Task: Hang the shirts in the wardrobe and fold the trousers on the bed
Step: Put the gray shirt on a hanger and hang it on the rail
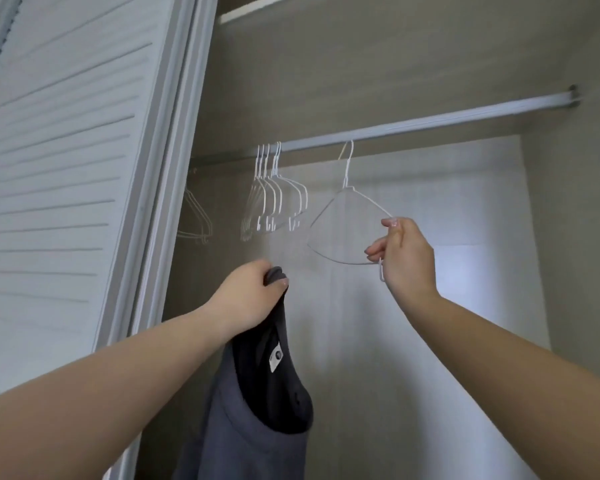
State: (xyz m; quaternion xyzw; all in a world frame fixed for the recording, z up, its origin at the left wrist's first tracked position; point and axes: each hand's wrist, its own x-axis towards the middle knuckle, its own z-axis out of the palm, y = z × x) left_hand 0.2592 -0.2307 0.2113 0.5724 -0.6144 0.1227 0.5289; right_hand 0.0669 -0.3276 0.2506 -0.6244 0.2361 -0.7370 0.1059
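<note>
Shirt [257,427], dark grey, is hanging at the lower centre of the frame, inside the open wardrobe [430,64], with a small white label [275,357] showing inside its neck. The left hand [250,296] is gripping the bunched top of the shirt, fingers curled round the cloth, so the rest is dropping straight down below the fist.

To the right, the right hand [404,254] is pinching one end of a white wire hanger [347,226]; its fingers are closed on the wire. This hanger is tilting, and its hook is sitting on the metal rail [430,124], which is crossing the wardrobe from centre left to upper right.

One shirt and two hands are showing. On the rail, left of the held hanger, a tight bunch of white wire hangers [274,199] is hanging; they are about six, but they are overlapping and I cannot count them exactly. One more hanger [196,216] is hanging further left, partly behind the door edge.

A white louvred door [59,168] is filling the left part of the frame. Between the shirt and the rail, only the bunch of hangers is near.
</note>
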